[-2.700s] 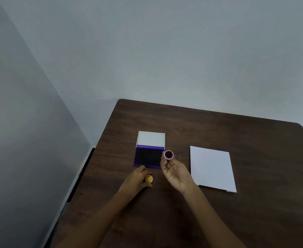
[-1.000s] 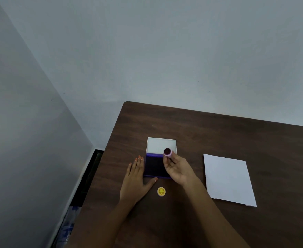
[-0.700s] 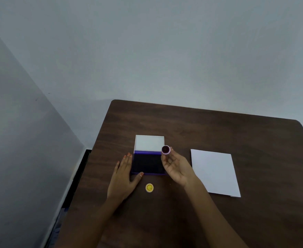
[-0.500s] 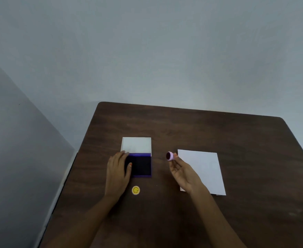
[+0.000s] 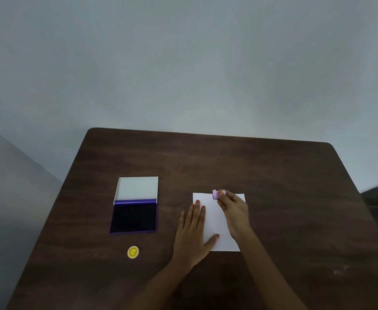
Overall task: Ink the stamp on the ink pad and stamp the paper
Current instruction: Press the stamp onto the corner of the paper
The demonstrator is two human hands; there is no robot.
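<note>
A small pink round stamp (image 5: pixel 215 194) is pinched in my right hand (image 5: pixel 233 209) over the far edge of the white paper (image 5: pixel 214 222); whether it touches the sheet I cannot tell. My left hand (image 5: pixel 192 233) lies flat with fingers spread on the paper's left edge, thumb on the sheet. The ink pad (image 5: pixel 134 217) lies open to the left, dark purple pad near me, white lid (image 5: pixel 137 187) folded back.
A yellow smiley cap (image 5: pixel 133 252) lies on the dark wooden table (image 5: pixel 295 198) in front of the ink pad. Grey walls stand behind and to the left of the table; the table's right edge drops off near a dark surface.
My right hand carried the stamp from beside the ink pad to the paper's far edge. My left hand left the ink pad and now rests flat on the paper.
</note>
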